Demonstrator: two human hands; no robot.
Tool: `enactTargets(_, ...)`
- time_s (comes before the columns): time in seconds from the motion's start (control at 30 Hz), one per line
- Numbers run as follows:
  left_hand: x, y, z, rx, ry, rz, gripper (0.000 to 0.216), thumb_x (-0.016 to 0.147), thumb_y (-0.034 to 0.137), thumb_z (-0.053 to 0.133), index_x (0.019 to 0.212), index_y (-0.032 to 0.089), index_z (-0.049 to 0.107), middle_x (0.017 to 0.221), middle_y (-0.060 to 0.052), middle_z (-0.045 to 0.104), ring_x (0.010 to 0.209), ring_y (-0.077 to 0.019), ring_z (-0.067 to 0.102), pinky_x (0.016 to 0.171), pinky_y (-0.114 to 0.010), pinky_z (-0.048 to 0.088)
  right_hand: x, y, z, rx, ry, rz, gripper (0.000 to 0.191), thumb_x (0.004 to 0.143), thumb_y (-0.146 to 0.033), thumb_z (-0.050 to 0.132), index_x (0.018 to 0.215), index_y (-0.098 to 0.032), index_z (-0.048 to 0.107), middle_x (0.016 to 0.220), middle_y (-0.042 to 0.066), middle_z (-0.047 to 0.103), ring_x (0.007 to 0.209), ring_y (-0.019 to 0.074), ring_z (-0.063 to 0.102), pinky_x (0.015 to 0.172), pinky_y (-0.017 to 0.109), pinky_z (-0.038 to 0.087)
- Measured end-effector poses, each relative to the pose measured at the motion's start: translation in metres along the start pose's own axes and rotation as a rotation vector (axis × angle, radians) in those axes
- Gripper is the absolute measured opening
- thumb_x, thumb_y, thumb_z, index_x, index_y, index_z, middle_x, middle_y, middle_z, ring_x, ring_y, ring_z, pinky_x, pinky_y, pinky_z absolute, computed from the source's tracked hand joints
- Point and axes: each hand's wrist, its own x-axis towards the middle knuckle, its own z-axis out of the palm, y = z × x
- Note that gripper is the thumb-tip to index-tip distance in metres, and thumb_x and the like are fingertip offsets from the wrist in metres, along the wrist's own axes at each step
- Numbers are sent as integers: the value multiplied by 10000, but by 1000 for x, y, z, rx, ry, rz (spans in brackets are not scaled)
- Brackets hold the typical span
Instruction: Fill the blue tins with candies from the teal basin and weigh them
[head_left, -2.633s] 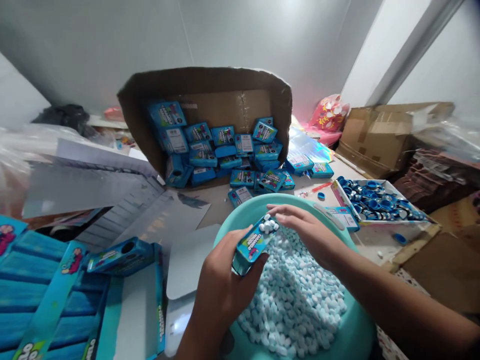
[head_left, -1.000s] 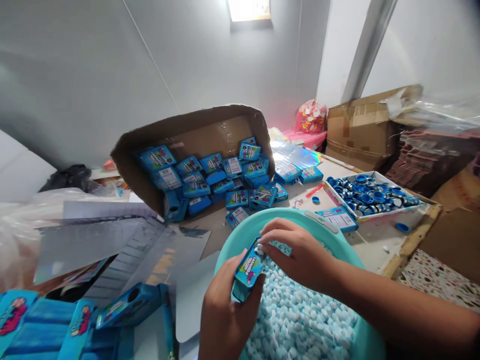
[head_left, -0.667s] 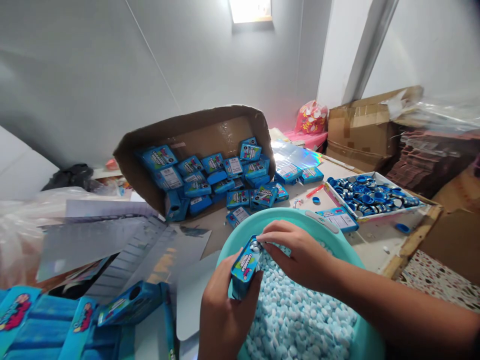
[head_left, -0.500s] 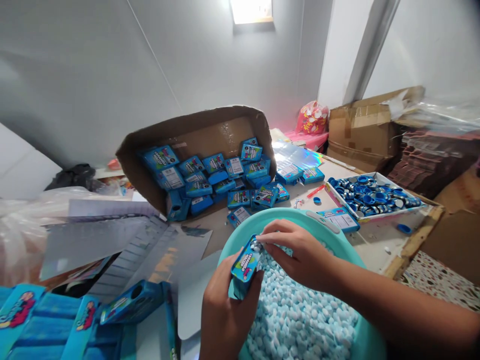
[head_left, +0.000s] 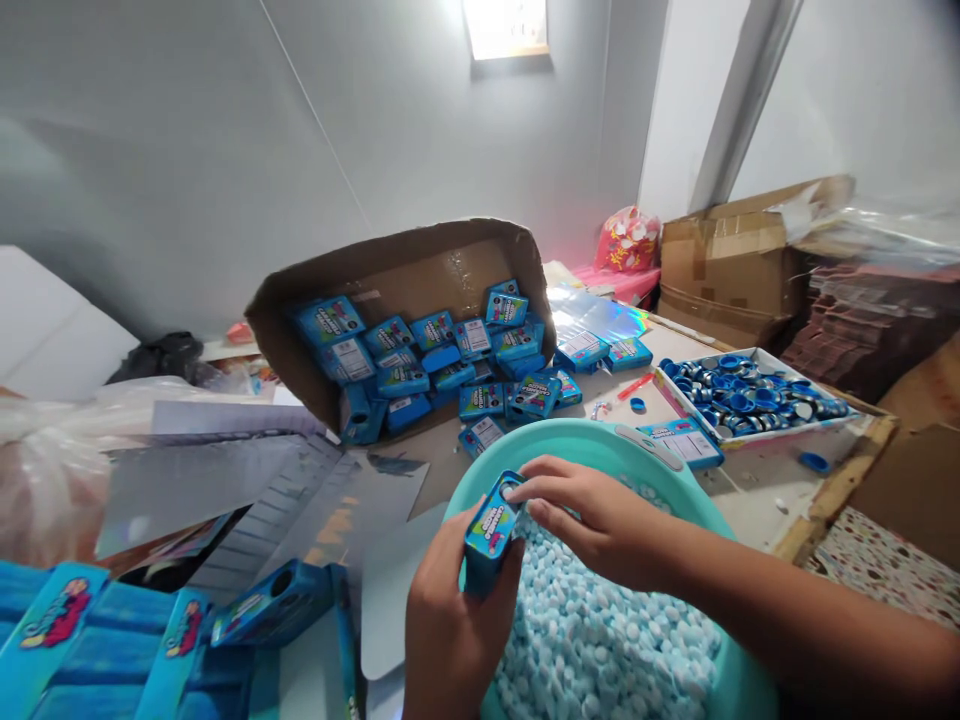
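My left hand [head_left: 465,605] is wrapped around a small blue candy box [head_left: 491,530], held tilted over the near left rim of a turquoise tub [head_left: 574,437]. At the box's upper end is a round hole with a bit of white in it. The fingertips of my right hand [head_left: 581,515] rest at that hole, its fingers stretched out and slightly apart. Beneath both hands the tub holds a heap of pale blue and white candies [head_left: 607,630]. My wrapped fingers hide the lower sides of the box.
Behind the tub, a tipped cardboard carton [head_left: 397,260] spills several blue boxes onto the table. A white tray of blue caps [head_left: 750,395] stands right, near the wooden table edge [head_left: 840,490]. Blue packs [head_left: 112,640] lie front left beside plastic sheets [head_left: 225,500]. Brown cartons [head_left: 727,270] stand back right.
The candies that bulged from the box's hole have gone down, and the hole shows more open. My right fingers have straightened over it. The whole view has shifted slightly.
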Motion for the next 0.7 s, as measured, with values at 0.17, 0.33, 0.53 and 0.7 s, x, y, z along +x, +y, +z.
enactTargets(0.17, -1, 1, 1, -58, -6, -82, 325, 845, 452, 667, 1062, 210, 667, 970, -72, 726, 897, -247, 707, 815, -378, 579, -1, 2, 3, 48, 84, 41, 295, 1015, -341, 429, 1167, -215, 648, 1128, 85, 673, 1019, 203, 627, 914, 382, 506)
enactTargets(0.33, -1, 5, 3, -196, 271, -310, 762, 762, 433, 765, 1408, 192, 439, 928, -86, 733, 759, -222, 734, 689, -328, 605, -1, 11, 9, -62, 79, 196, 462, 999, -440, 428, 1387, -194, 480, 1322, 148, 606, 1146, 264, 605, 954, 446, 494)
enactTargets(0.53, 9, -14, -32, -170, 456, -366, 529, 702, 334, 764, 1175, 198, 570, 989, -67, 684, 846, -203, 699, 773, -310, 568, 8, 44, 5, -611, -236, 293, 551, 914, -440, 556, 1383, -150, 539, 1488, 226, 436, 1367, 422, 383, 1035, 634, 365)
enactTargets(0.7, 15, -48, -75, -96, 225, -492, 383, 598, 236, 658, 971, 192, 584, 816, 1, 634, 684, -168, 617, 624, -257, 502, 25, 69, -3, -735, -282, 94, 347, 867, -270, 613, 1183, -131, 651, 1267, 203, 567, 1182, 348, 523, 926, 460, 485)
